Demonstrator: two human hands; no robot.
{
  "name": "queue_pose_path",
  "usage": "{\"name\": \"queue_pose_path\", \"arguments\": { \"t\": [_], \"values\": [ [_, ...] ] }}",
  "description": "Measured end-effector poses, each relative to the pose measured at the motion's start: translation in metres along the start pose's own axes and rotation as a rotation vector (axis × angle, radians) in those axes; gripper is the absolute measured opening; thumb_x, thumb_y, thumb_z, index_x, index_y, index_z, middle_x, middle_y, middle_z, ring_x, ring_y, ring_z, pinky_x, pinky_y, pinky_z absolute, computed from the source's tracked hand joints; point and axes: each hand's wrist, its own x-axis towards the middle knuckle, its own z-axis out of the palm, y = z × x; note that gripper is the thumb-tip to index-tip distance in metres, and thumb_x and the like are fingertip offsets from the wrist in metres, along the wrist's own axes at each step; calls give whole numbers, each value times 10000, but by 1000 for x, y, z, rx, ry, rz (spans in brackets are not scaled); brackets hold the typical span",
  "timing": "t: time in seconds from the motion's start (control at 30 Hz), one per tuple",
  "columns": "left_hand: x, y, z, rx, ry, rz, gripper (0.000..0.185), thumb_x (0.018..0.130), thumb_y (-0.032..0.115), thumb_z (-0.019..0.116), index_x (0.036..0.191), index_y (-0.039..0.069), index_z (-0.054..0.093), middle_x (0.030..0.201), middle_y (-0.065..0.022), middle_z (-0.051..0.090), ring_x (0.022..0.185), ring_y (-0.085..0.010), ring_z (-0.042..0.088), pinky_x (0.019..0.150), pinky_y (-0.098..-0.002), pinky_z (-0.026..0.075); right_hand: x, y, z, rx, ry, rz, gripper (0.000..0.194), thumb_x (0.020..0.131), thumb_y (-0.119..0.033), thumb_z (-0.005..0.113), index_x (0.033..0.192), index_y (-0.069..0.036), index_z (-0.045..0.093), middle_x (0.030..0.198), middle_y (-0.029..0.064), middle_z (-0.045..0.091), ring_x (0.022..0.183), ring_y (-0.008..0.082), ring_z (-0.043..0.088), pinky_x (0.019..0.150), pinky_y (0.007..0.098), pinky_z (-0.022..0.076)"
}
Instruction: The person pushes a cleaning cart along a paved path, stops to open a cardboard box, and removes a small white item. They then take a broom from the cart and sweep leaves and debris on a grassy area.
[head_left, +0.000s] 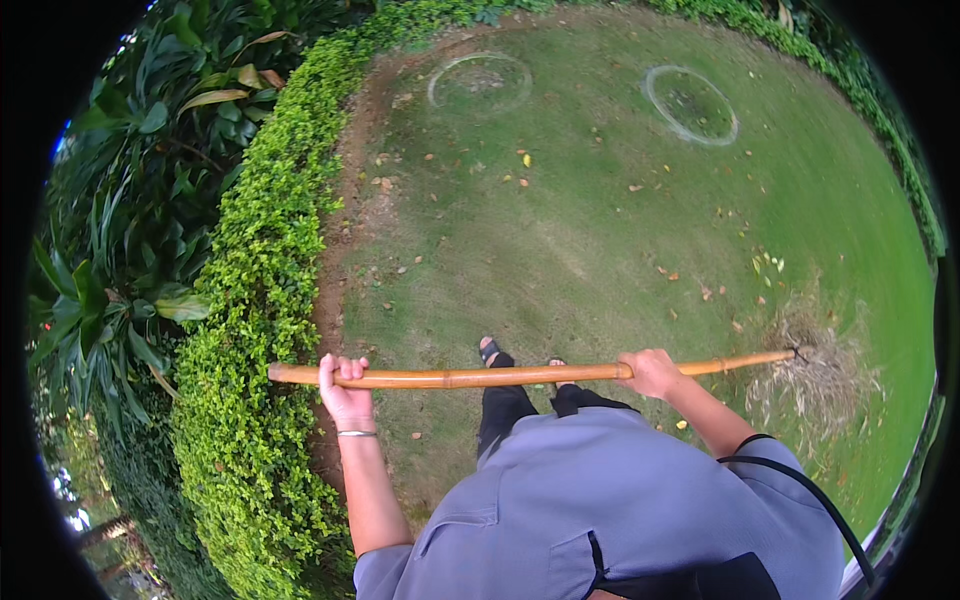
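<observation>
A long bamboo pole (450, 377) lies crosswise in front of my body. Near its thick end, my left hand (349, 382) wraps around it, with a metal bangle on that wrist. Farther along the pole, my right hand (651, 373) is closed around it. The thin end reaches to the right, where a dark tie shows at its tip. A bundle of dry straw or twigs (817, 367) is seen at that tip; whether it is fastened to the pole or lies on the grass, I cannot tell.
Short grass (555, 262) with scattered fallen leaves spreads ahead. A clipped green hedge (255, 255) runs along the left beside a strip of bare soil (330, 300), with broad-leaved plants (127, 300) behind it. Two pale rings (694, 105) mark the far grass. My sandalled feet (489, 350) are below the pole.
</observation>
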Motion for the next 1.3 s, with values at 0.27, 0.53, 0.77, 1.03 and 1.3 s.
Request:
{"name": "queue_pose_path", "arguments": {
  "t": [0.27,0.53,0.77,1.03,1.3],
  "values": [
    [-63,204,-25,-302,-2,635,301,816,23,588,614,128,392,492,2,373,420,-110,337,392,-203,388,177,-170,-49,9,122,-583,205,768,-328,639,836,-153,558,710,91,618,717,321,620,583,454,467],
    [-203,307,8,-1,-481,1296,235,848,163,541,641,130,435,549,67,428,452,-49,419,428,-170,372,284,-384,-71,146,79,-1124,252,720,-298,708,828,-156,530,778,24,575,830,241,583,758,411,427],
    [-128,173,104,512,10,1390,169,896,155,480,752,140,394,555,27,304,480,-103,347,528,-259,345,432,-407,-70,-45,-3,-894,248,685,-273,752,829,-162,583,850,11,607,908,199,582,835,364,458],
    [-19,80,154,676,-24,955,220,895,144,503,721,107,373,546,4,355,487,-109,381,771,-394,534,468,-183,-64,113,273,-559,248,684,-241,735,876,-160,602,946,19,621,999,240,560,793,427,429],
    [102,-46,264,384,-670,334,150,915,134,499,798,137,406,562,36,406,534,-106,461,862,-478,489,323,126,-98,29,511,163,179,686,-234,714,816,-147,627,870,59,637,897,269,611,699,433,487]
  ]
}}
